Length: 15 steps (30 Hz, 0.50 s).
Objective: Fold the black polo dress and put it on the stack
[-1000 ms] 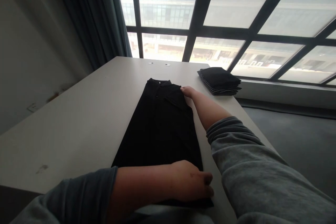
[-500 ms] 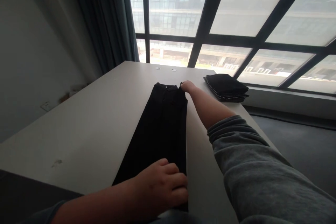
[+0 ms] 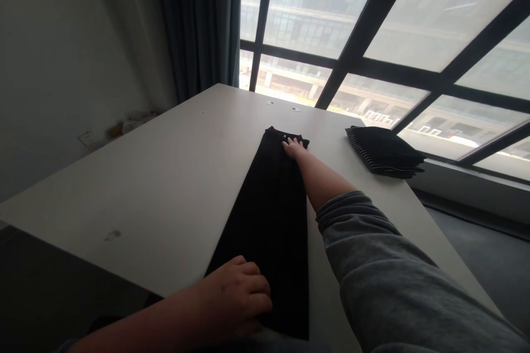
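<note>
A black garment (image 3: 271, 220), folded into a long narrow shape, lies lengthwise on the table. A small pale label shows in its far, narrower end. My right hand (image 3: 293, 148) rests on that far end, palm down with its fingers spread over the cloth. My left hand (image 3: 238, 295) is at the near end, its fingers curled and close together on the cloth, with the thumb and fingertips hidden. The lower left part of the garment is covered by my left hand and forearm.
On the white table (image 3: 157, 193), a stack of folded black cloths (image 3: 385, 149) with striped edges sits at the far right. Behind the table are a large window (image 3: 306, 5) and a dark curtain (image 3: 199, 27). A wall socket (image 3: 85, 138) shows at the left.
My right hand has gone from the garment's far right corner toward its middle and spread out flat. My left hand has moved left across the near end. The view has shifted left.
</note>
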Motion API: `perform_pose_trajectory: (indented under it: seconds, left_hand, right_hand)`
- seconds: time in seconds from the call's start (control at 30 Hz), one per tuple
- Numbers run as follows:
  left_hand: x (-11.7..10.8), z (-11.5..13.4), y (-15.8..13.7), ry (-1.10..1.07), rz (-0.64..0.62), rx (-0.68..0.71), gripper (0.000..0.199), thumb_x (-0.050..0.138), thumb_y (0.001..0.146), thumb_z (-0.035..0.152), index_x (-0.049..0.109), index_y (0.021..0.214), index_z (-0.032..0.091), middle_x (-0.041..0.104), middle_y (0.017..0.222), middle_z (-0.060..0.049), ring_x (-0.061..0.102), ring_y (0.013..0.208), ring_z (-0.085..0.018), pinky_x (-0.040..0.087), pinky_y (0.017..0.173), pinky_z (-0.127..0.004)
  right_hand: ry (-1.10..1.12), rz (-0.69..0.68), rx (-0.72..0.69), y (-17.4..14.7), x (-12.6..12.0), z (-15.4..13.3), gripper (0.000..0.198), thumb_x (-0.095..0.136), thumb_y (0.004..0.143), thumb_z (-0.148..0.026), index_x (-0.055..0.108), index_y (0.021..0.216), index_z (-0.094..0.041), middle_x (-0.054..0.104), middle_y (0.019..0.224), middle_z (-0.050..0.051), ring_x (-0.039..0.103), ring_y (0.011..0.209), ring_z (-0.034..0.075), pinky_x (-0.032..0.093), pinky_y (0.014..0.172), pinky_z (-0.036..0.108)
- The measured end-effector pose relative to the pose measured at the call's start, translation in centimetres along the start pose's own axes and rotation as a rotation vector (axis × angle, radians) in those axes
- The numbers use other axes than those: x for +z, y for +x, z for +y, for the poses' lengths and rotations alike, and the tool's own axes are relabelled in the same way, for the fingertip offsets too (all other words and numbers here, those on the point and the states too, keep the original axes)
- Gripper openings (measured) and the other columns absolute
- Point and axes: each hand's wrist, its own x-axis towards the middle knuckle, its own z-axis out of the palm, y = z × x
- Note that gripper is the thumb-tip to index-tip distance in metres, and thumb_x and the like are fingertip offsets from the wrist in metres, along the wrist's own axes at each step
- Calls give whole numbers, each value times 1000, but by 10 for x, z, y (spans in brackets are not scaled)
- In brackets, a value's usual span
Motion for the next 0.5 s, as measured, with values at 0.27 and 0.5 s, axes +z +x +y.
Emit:
perform_pose_trajectory:
  seconds: [0.27,0.5]
  left_hand:
    - [17,-6,-13,-130,170,90,10,63,99,11,66,101,21,76,110,2,66,96,-14,50,90,-30]
    - [-8,-9,-44,-54,135,-51,48,81,88,27,63,133,29,67,137,-4,63,121,-25,50,105,-39]
  right_hand:
    - [158,255,47,-30,5,-11,65,17,111,-53,26,172,-32,-5,167,4,-3,162,27,6,133,61]
    - [164,290,-384,-203,27,-19,65,41,107,-49,37,168,-30,4,167,1,-4,164,21,5,140,51]
